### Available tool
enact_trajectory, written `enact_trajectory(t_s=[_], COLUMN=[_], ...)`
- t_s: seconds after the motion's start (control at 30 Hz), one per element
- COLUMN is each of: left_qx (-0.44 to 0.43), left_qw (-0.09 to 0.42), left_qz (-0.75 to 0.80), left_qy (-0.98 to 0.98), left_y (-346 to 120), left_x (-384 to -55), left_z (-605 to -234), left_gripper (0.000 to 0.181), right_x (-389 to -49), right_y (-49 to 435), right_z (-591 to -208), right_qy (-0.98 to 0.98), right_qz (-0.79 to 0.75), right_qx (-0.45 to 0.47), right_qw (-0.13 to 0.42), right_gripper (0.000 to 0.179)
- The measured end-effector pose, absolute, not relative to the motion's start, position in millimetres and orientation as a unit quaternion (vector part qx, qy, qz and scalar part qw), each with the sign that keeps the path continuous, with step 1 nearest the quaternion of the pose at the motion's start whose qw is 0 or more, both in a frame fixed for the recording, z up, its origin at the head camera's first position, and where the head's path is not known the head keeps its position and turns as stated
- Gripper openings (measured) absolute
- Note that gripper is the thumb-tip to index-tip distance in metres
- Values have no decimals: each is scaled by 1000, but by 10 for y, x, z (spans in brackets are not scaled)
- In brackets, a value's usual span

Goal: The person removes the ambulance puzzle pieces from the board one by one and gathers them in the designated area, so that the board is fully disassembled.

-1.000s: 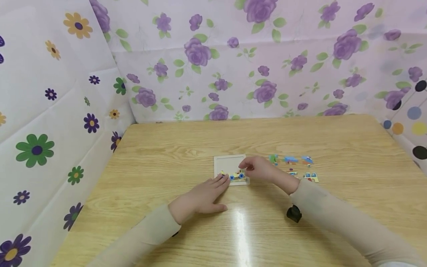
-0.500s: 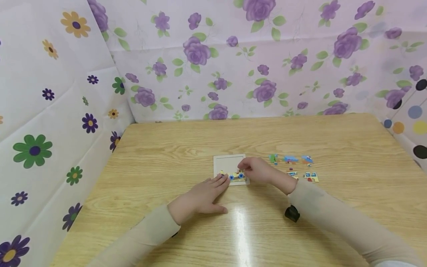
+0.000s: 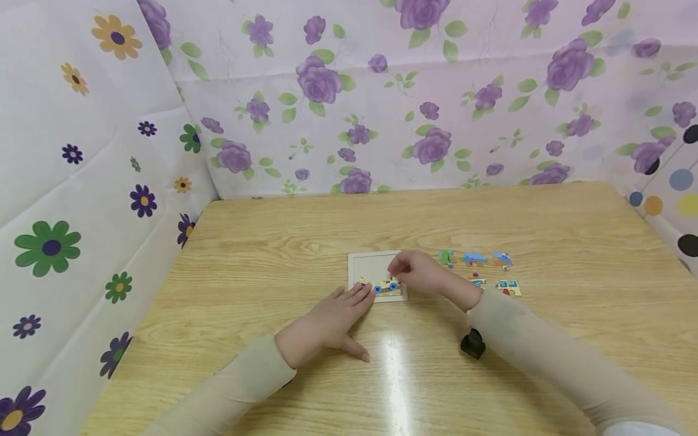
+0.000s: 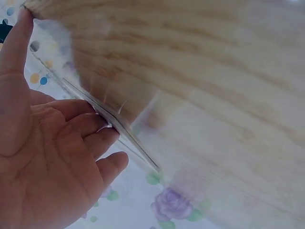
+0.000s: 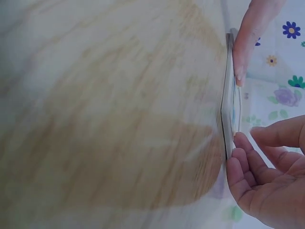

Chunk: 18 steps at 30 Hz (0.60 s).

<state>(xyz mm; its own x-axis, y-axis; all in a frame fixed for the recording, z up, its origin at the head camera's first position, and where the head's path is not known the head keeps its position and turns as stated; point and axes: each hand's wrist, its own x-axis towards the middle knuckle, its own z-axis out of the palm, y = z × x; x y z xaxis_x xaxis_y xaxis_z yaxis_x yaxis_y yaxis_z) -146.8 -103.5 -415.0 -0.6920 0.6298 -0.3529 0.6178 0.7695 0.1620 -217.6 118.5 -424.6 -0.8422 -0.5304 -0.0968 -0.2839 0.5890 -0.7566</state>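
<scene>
A square wooden puzzle tray (image 3: 360, 259) lies mid-table, with yellow picture pieces with blue wheels (image 3: 386, 286) along its near side. My left hand (image 3: 332, 321) reaches in from the near left, fingers extended, their tips on the near left part of the tray and its pieces. In the left wrist view, those fingers (image 4: 88, 125) meet the tray's edge. My right hand (image 3: 422, 272) is bent over the tray's right side, fingertips right at the rightmost wheeled piece. The right wrist view shows its thumb (image 5: 274, 133) apart from the fingers, with no piece visible between them.
Several loose puzzle pieces lie right of the tray: a green one (image 3: 446, 258), blue ones (image 3: 474, 258) and a yellow one with a red mark (image 3: 509, 287). A black wrist device (image 3: 473, 344) hangs under the right sleeve. Flowered cloth (image 3: 322, 115) borders the table's back.
My right fingertips have shifted very slightly left and down at the wheeled piece. The left hand stays on the tray, its thumb a little lower. The head view has tilted slightly.
</scene>
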Motion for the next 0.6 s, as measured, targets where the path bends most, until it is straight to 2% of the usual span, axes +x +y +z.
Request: enact_trajectory(t_s=[0.6], left_qx=[331], left_qw=[196], left_qz=[-8], left_qy=[923], left_y=[-976], left_x=[-1456], left_z=[-4098], left_gripper=[114], right_x=[-2218], right_y=[1117], right_z=[-4284], right_qy=[869], right_qz=[-402], right_qx=[-239], right_qw=[161], right_gripper=[23])
